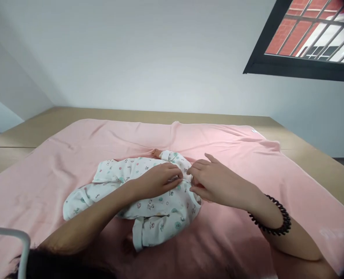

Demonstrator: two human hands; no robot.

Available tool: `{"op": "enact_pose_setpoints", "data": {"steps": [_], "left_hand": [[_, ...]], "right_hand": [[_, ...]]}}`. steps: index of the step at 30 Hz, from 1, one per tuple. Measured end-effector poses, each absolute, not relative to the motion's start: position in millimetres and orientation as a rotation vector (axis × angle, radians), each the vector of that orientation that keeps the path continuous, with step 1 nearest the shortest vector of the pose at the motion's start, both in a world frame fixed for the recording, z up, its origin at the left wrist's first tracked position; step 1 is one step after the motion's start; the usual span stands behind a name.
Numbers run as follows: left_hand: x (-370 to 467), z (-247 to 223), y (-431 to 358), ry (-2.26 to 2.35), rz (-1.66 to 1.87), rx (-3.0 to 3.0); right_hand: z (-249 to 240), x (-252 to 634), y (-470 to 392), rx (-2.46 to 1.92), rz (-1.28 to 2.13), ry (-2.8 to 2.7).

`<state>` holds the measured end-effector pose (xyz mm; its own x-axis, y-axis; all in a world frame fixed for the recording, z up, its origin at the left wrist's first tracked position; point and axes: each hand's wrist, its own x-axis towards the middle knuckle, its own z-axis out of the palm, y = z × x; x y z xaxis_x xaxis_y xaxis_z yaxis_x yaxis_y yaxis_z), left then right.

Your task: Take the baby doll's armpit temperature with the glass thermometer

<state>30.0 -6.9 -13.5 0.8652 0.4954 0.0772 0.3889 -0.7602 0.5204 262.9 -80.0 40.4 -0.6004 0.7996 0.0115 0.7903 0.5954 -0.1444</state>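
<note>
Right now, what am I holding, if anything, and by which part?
Your left hand seems to pinch the outfit by its front, at the chest; whether your right hand, close by, grips anything cannot be told.

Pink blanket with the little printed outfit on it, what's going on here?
A person has both bare hands at the upper front of a white printed garment lying on the pink blanket. The left hand reaches over the chest; the right hand is near the neckline, and whether either grips the cloth is unclear. The garment is being worn: a small hand shows at the far sleeve.
</note>
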Motion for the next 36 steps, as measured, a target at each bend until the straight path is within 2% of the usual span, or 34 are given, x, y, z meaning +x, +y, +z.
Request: {"op": "enact_pose_setpoints", "data": {"steps": [6, 12, 21, 36], "left_hand": [[28.3, -10.1, -13.0, 0.709, 0.293, 2.562], [29.6, -13.5, -13.5, 0.712, 0.304, 2.547], [39.5, -19.0, -23.2, 0.742, 0.373, 2.61], [46.9, -37.1, -31.8, 0.801, 0.328, 2.725]], "right_hand": [[10.9, 262.4, -65.7, -1.354, 0.246, -2.769], [20.8, 260.7, -60.9, -1.475, 0.386, -2.736], [14.5, 257.0, -63.7, -1.517, 0.224, -2.797], [10.7, 255.3, -65.4, -1.511, 0.273, -2.774]]}}
